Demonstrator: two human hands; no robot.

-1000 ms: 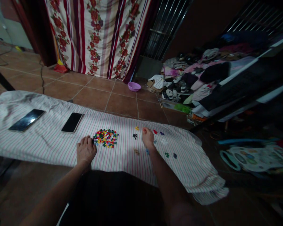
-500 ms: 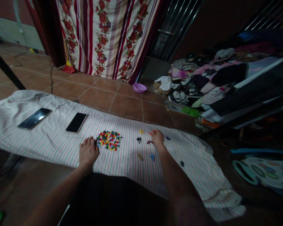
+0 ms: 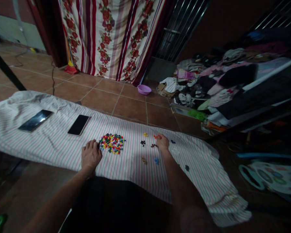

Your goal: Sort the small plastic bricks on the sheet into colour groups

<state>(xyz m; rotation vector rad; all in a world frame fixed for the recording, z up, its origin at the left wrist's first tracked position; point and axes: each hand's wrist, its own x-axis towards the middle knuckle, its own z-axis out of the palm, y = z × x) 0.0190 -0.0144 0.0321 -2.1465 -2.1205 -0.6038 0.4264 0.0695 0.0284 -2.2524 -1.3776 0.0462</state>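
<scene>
1. Right hand (image 3: 163,142) first: it's over by the orange bits (image 3: 155,137), fingers bunched close together. Can't tell if there's a piece pinched in there, tbh.
2. I'd work with fingertips only here. The maroon bits (image 3: 154,145) sit just on the near side of the orange ones, so a lazy drop could mix the two.
3. Let go low, right at the cloth (image 3: 126,168). Pieces this small would probably bounce or roll if dropped from higher up.
4. Watch that wrist and forearm! They reach across the right part of the layout, with the blue bits (image 3: 156,160) near one side and a dark grey clump (image 3: 187,168) on the other. I'd lift out, not drag.
5. Left hand (image 3: 91,156) is at the left edge of the mixed pile (image 3: 112,143), fingers curled. Can't make out whether it's gripping anything. Light pressure's best so the pile doesn't smear.
6. Yellow (image 3: 145,134) and black (image 3: 142,142) bits lie between that pile and the right hand, so I'd cross over them high.
</scene>
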